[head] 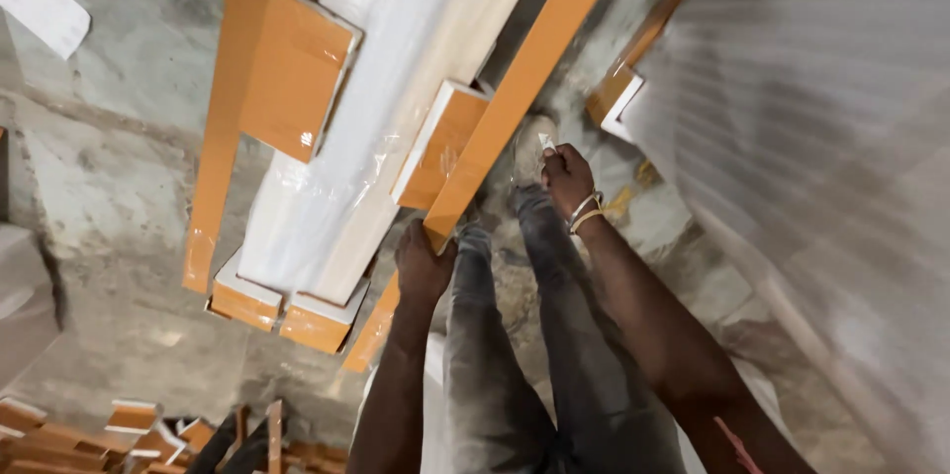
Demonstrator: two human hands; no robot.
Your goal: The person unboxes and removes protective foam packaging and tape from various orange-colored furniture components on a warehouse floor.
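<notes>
My left hand grips the near end of a long orange-edged board that runs up and to the right. The board leans against a long package wrapped in clear plastic with orange corner guards. My right hand, with bands on its wrist, is closed around a small pale thing near the board's right side; what that thing is cannot be made out. My dusty grey trousers and a shoe show below the hands.
A large plastic-wrapped panel fills the right side. Another orange strip lies left of the package on the rough concrete floor. Several orange offcuts are piled at the bottom left.
</notes>
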